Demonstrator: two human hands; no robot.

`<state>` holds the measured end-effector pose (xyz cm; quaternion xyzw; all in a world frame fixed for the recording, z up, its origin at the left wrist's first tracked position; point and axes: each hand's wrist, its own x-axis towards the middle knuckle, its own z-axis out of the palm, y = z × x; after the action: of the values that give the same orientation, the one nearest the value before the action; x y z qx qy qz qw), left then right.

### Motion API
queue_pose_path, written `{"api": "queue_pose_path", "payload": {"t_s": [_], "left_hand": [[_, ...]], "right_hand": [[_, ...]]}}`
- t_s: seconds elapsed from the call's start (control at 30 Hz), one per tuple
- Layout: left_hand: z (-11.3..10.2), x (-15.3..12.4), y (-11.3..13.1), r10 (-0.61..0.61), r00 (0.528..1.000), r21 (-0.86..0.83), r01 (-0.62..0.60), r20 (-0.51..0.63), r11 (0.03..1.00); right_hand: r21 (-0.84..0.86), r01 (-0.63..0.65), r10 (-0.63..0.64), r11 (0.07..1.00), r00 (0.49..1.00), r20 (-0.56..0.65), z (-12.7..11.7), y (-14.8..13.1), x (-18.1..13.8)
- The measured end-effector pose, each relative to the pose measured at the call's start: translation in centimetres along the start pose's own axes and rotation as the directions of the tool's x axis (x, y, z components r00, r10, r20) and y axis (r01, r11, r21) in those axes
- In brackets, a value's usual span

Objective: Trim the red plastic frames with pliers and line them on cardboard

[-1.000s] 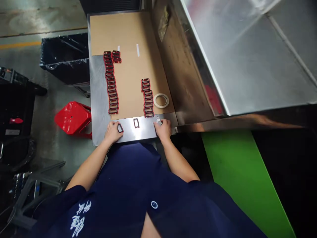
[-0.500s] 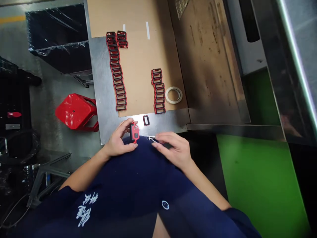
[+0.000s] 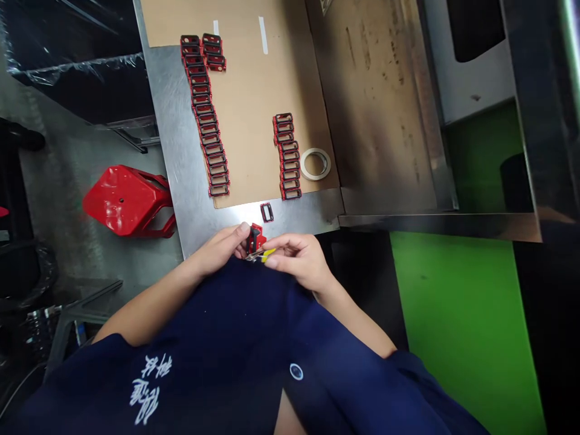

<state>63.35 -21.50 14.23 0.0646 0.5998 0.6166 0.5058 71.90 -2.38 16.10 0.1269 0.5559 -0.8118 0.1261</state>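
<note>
Close to my body at the table's near edge, my left hand (image 3: 226,246) is closed around a red-and-black plastic part (image 3: 255,239). My right hand (image 3: 296,258) pinches a small two-pronged metal tool with a yellow part (image 3: 268,255). The tool's metal tip meets or overlaps the lower side of the red-and-black part; whether it touches I cannot tell. Just beyond the hands, a single small black-and-red frame (image 3: 267,212) lies on the bare metal.
On the cardboard sheet (image 3: 247,139) stand a long left row of red-and-black frames (image 3: 209,129) and a shorter right row (image 3: 290,157). A tape roll (image 3: 327,164) lies beside the latter. A tall board (image 3: 376,121) bounds the right side; a red stool (image 3: 118,199) stands at left.
My right hand has moved left, bringing the tool against or over the part. My left hand has turned the part and shifted slightly right. The whole view has shifted a little.
</note>
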Motion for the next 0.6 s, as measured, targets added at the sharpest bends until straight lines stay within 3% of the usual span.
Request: {"api": "queue_pose_path", "payload": {"t_s": [0.07, 0.13, 0.23, 0.3, 0.37, 0.43, 0.47, 0.53, 0.6], "left_hand": [[-0.4, -0.8, -0.2, 0.217, 0.976, 0.123, -0.212, -0.028, 0.969], [-0.4, -1.5, -0.2, 0.425, 0.905, 0.340, -0.397, -0.009, 0.852], [0.1, -2.1, 0.0, 0.599, 0.797, 0.606, -0.513, 0.074, 0.608], [0.3, -2.2, -0.1, 0.650, 0.756, 0.647, -0.532, 0.073, 0.547], [0.3, -2.3, -0.4, 0.645, 0.764, 0.604, -0.527, 0.028, 0.598], [0.1, -2.4, -1.0, 0.616, 0.787, 0.517, -0.520, -0.017, 0.679], [0.0, -2.4, -1.2, 0.607, 0.794, 0.474, -0.524, -0.028, 0.708], [-0.1, -2.4, -1.3, 0.620, 0.785, 0.432, -0.554, -0.015, 0.712], [0.0, -2.3, -1.1, 0.665, 0.746, 0.446, -0.607, 0.034, 0.658]], "right_hand": [[0.206, -0.094, 0.096, 0.974, 0.995, 0.004, -0.3, 0.0, 0.2], [0.332, -0.147, 0.138, 0.932, 0.989, 0.050, -0.5, 0.1, 0.5], [0.393, -0.174, 0.137, 0.903, 0.983, 0.120, -0.6, 0.3, 0.9], [0.361, -0.110, 0.077, 0.926, 0.992, 0.105, -0.7, 0.4, 0.7], [0.217, 0.065, -0.065, 0.974, 0.998, -0.009, -1.0, 0.2, 0.1], [-0.131, 0.285, -0.300, 0.950, 0.947, -0.118, -1.4, -0.3, -0.8], [-0.333, 0.369, -0.423, 0.868, 0.900, -0.105, -1.6, -0.7, -1.3], [-0.612, 0.477, -0.573, 0.631, 0.818, 0.046, -1.9, -1.4, -2.2], [-0.686, 0.554, -0.596, 0.471, 0.773, 0.216, -1.8, -2.0, -2.7]]}}
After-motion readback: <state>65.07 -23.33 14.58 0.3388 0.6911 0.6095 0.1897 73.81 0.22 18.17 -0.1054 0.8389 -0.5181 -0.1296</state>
